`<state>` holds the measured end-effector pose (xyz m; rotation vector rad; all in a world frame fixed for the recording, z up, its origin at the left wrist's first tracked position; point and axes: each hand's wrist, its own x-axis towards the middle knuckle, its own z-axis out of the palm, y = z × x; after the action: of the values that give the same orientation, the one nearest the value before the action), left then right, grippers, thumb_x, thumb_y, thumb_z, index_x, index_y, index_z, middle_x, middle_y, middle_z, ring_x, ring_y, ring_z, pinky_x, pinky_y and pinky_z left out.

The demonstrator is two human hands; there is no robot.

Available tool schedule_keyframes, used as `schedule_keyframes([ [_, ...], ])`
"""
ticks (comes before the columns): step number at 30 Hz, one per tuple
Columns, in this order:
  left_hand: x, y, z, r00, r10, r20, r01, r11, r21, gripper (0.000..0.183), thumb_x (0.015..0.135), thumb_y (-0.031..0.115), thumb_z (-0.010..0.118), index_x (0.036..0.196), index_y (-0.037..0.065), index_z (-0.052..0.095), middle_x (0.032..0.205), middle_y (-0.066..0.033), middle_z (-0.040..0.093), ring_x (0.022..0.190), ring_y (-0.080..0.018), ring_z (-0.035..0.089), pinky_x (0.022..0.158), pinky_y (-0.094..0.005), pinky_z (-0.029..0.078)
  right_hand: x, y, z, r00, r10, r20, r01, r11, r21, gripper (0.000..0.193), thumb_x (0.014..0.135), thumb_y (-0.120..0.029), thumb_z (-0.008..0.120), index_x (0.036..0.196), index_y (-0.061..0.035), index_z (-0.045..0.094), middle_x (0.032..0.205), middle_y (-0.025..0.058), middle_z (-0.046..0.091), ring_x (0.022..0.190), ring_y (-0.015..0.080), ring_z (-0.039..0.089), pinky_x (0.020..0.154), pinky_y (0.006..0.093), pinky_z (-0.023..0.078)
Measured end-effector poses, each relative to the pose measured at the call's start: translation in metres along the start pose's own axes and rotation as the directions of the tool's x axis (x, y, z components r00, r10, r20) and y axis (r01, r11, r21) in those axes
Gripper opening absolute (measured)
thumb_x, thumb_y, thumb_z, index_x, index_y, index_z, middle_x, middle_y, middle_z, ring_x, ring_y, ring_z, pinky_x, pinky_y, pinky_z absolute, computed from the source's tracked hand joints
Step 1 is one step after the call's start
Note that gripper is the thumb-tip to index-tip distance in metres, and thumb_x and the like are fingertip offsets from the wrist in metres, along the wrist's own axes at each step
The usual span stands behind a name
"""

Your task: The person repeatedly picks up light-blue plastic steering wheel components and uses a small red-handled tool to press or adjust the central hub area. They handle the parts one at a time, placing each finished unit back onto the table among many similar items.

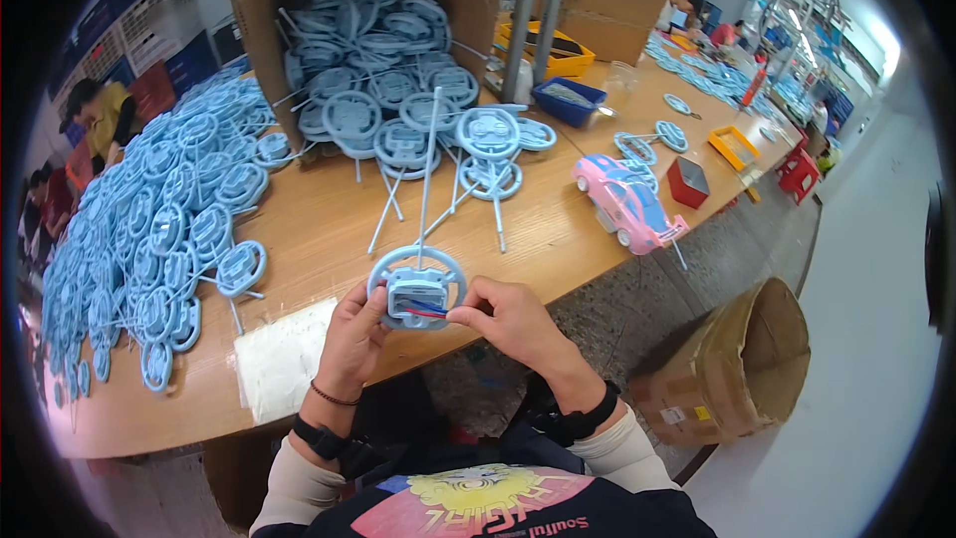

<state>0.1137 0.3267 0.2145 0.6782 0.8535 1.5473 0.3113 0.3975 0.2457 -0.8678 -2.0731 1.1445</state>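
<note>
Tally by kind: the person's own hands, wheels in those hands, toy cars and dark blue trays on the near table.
Left hand and right hand: 2
Held light blue wheel: 1
Pink toy car: 1
Dark blue tray: 1
Total: 5

My black printed cloth shirt (642, 515) and cream fabric sleeves (299, 486), bottom centre of the frame.
Across the shirt runs a pink, yellow and blue graphic (473, 491) with lettering. A broad black band (319, 436) circles my left wrist, a thin dark bracelet (334, 397) just above it in the frame; a second black band (590, 414) circles my right wrist.
</note>
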Motion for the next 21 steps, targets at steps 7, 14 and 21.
schedule_keyframes([
  [7,0.001,-0.005,0.013,0.980,-0.140,0.139,0.159,0.978,-0.133,0.041,0.092,0.033,0.042,0.118,0.001,0.045,0.110,-0.0083,0.056,0.102,-0.0189,0.054,0.090,-0.0345,0.043,-0.001,0.008,-0.006,0.999,0.032,0.018,-0.032,0.998,0.048,0.022,0.076,-0.020,0.067,0.072,-0.0015,0.055,0.056,0.0022,0.050,0.052,0.0085,0.044,0.048,0.0253,0.036],
  [14,-0.002,0.001,0.000,0.996,-0.046,0.072,0.048,0.999,-0.022,0.039,0.092,0.031,0.042,0.118,0.001,0.045,0.108,-0.0063,0.056,0.099,-0.0150,0.054,0.086,-0.0293,0.043,0.002,0.015,0.009,0.999,0.001,0.049,-0.007,0.992,0.122,0.022,0.075,-0.019,0.067,0.071,-0.0016,0.054,0.058,0.0051,0.051,0.053,0.0119,0.046,0.051,0.0273,0.037],
  [21,-0.093,0.096,-0.124,0.979,0.056,-0.196,0.050,0.865,0.499,0.032,0.086,0.026,0.055,0.105,0.000,0.058,0.089,-0.0027,0.061,0.081,-0.0089,0.055,0.070,-0.0226,0.044,-0.002,0.050,-0.005,0.990,0.136,0.029,-0.139,0.945,0.297,0.015,0.077,-0.012,0.065,0.071,-0.0027,0.054,0.061,-0.0004,0.050,0.057,0.0062,0.045,0.051,0.0214,0.037],
])
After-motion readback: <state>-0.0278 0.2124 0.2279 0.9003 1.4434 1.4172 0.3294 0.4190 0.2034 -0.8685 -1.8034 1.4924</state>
